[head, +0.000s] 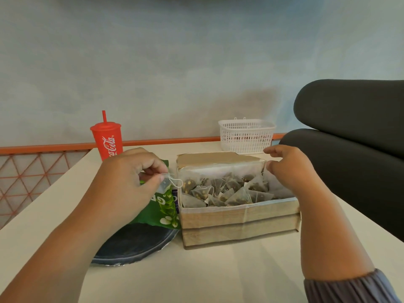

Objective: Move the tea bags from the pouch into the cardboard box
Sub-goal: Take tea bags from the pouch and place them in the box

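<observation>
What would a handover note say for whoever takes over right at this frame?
Left hand: pinching one pyramid tea bag above the green pouch, not yet over the box.
Right hand: at the cardboard box's far right corner, holding nothing clearly.
Done: many tea bags already lie in the box.
Left: drop the held bag in; pouch contents are hidden, so check for more.
</observation>
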Demonstrator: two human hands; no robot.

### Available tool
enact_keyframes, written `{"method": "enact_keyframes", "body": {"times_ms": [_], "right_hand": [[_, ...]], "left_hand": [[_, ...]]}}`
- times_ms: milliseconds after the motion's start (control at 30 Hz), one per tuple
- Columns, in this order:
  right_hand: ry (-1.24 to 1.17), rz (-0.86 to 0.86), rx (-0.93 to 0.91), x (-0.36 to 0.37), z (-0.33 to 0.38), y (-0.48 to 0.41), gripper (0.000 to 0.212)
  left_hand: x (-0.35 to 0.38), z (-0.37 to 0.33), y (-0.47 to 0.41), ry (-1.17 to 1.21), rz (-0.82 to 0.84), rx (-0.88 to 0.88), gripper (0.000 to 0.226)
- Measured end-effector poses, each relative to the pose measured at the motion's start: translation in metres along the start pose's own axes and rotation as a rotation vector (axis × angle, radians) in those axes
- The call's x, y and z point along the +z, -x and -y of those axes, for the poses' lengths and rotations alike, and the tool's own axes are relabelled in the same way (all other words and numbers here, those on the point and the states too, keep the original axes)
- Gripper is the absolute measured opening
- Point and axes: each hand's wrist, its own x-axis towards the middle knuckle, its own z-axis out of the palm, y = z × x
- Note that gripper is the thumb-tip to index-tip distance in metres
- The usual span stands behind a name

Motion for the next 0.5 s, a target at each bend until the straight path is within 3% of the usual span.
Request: {"method": "enact_keyframes", "body": {"times_ms": [100, 200, 300, 500], "right_hand": [[-0.103, 0.048, -0.146, 0.0, 0.021, 0.01, 0.034], [-0.31, 0.41, -0.305, 0.005, 0.054, 0.035, 0.034], [-0.201, 0.73, -0.456, 0.017, 0.081, 0.056, 0.04], [-0.371, 0.648, -0.465, 0.031, 0.089, 0.061, 0.011]], "left_hand": [[0.003, -0.002, 0.001, 0.039, -0.005, -0.007, 0.029], [0.005, -0.006, 0.003, 0.132, -0.007, -0.017, 0.023], [0.006, -0.01, 0.005, 0.266, 0.018, -0.031, 0.018], [0.006, -0.014, 0.006, 0.405, 0.025, -0.01, 0.022]]}}
